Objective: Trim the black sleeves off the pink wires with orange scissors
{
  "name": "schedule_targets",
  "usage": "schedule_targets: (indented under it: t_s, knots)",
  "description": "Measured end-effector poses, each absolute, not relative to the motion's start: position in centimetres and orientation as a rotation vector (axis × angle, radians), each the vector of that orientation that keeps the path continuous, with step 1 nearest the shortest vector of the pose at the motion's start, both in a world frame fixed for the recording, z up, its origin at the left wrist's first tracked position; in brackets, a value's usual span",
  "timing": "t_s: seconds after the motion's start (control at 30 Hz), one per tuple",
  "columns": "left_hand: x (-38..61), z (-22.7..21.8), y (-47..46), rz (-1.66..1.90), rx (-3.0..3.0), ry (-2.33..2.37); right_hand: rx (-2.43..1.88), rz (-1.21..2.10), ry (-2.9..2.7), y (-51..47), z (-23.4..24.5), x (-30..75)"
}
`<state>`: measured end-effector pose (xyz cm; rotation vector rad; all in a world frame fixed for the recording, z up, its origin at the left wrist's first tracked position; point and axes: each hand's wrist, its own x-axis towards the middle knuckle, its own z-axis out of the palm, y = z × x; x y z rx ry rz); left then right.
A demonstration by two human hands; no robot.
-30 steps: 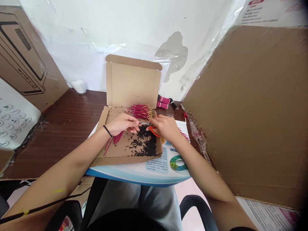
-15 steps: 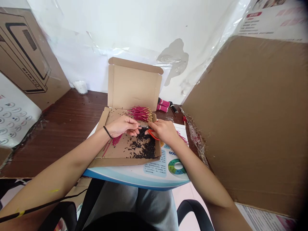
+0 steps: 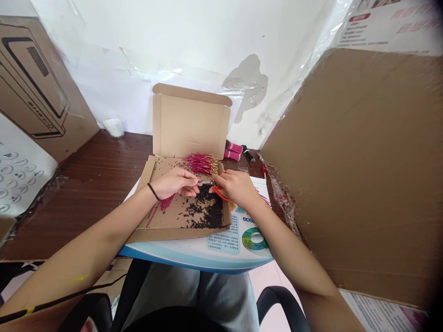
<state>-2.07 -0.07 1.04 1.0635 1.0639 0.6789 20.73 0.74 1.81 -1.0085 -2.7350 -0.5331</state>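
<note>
My left hand [image 3: 176,182] is over the open cardboard box [image 3: 152,168], its thumb and forefinger pinched on something too small to make out. My right hand [image 3: 238,188] grips scissors with orange handles [image 3: 220,193], their metal end pointing left at my left fingertips. Beyond the hands lies a pile of magenta wires [image 3: 200,163] with gold-coloured ends at the right. Under and in front of the hands are many short black pieces [image 3: 211,214]. More magenta wires [image 3: 167,203] lie partly hidden below my left wrist.
The box's lid [image 3: 190,124] stands upright against the wall. Bundled magenta wires [image 3: 233,151] and a black bundle [image 3: 248,153] lie behind on the right. A printed sheet [image 3: 194,256] is under the box. Large cardboard [image 3: 363,170] borders the right; a white cup-like thing [image 3: 113,127] stands back left.
The camera view has shifted slightly. Both hands keep nearly the same place and grip, with the scissors still at the left fingertips.
</note>
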Motion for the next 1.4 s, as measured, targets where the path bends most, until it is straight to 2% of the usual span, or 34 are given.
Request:
schedule_targets:
  t_s: [0.83,1.07,1.2,1.4]
  knots:
    - [-2.2,0.3,0.2,0.745,1.009,1.020,-1.231,-0.431,-2.804,0.7,1.5,20.1]
    - [-2.0,0.6,0.2,0.729,1.018,1.037,-1.291,-0.421,-2.629,0.7,1.7,20.3]
    - [-2.0,0.8,0.0,0.735,1.016,1.038,-1.287,-0.132,-2.465,0.6,1.5,20.0]
    - [-1.1,1.3,-0.9,0.783,1.048,0.909,-1.148,0.891,-1.620,-0.5,1.7,18.2]
